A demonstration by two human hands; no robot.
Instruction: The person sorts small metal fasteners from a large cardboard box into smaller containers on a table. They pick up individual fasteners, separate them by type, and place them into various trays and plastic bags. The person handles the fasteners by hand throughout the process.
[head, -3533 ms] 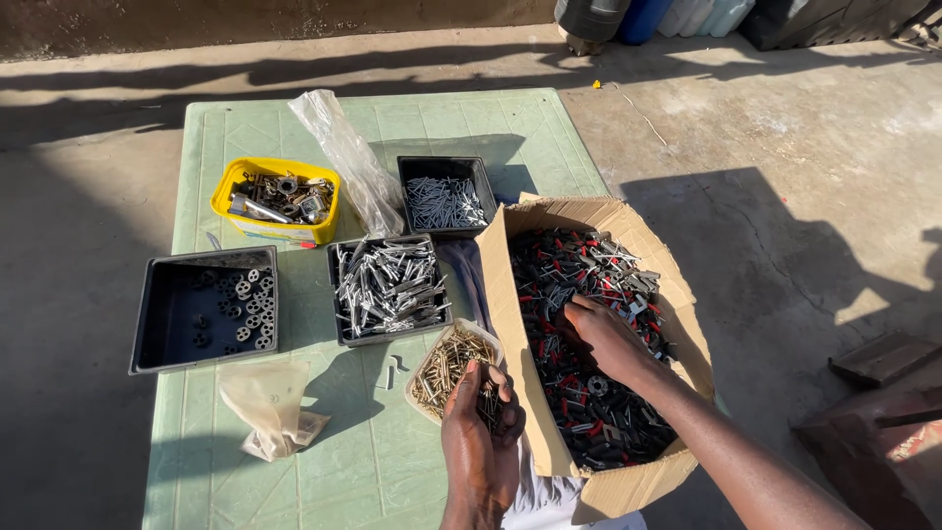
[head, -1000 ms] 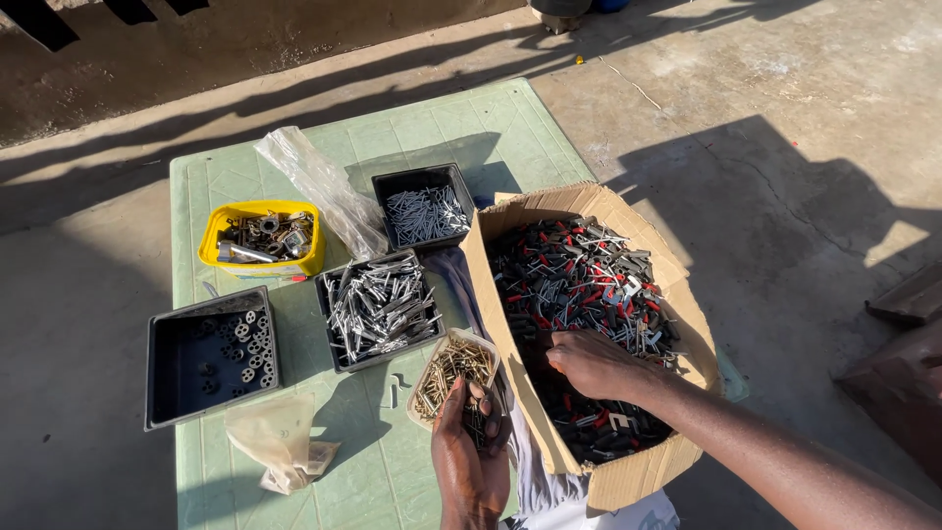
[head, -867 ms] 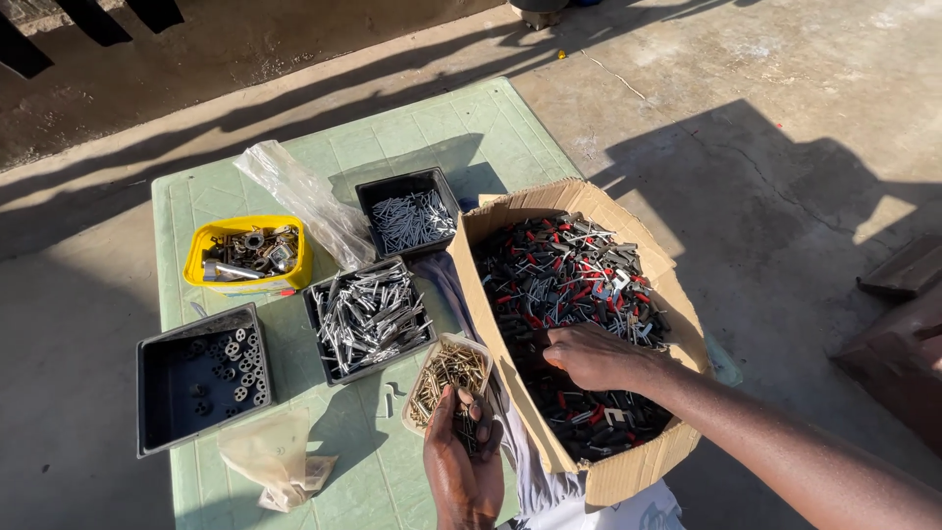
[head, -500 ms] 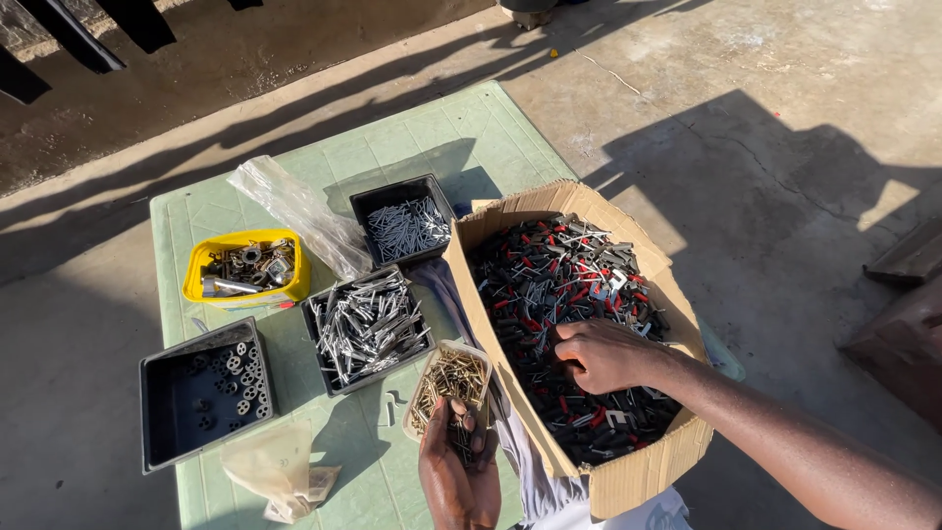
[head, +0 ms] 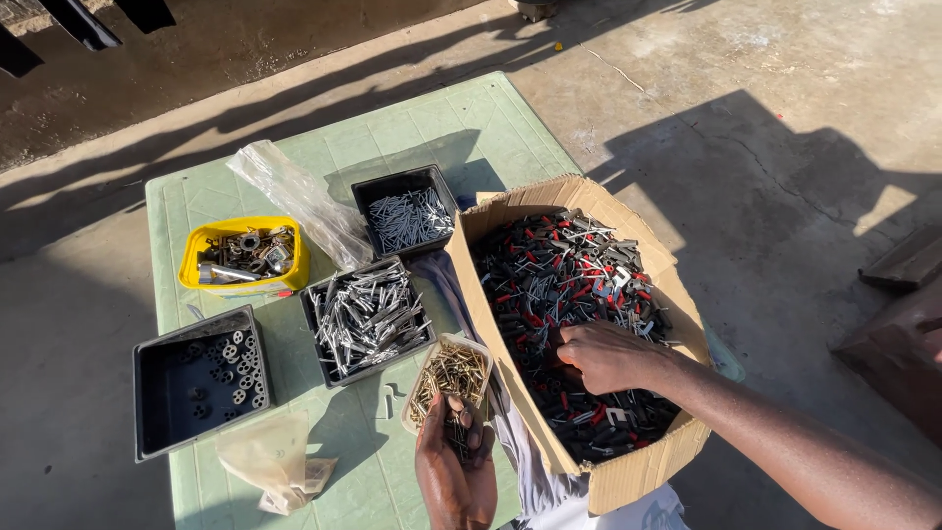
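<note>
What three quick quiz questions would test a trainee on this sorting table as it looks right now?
1. True or false: the right hand is inside the cardboard box of black and red parts.
2. The left hand is over which container? A) yellow tub B) small tray of brass pins C) black tray of washers
3. Fill in: the clear plastic bag lies between the yellow tub and the black tray of ____ nails.

Key: 1 true; 2 B; 3 grey.
</note>
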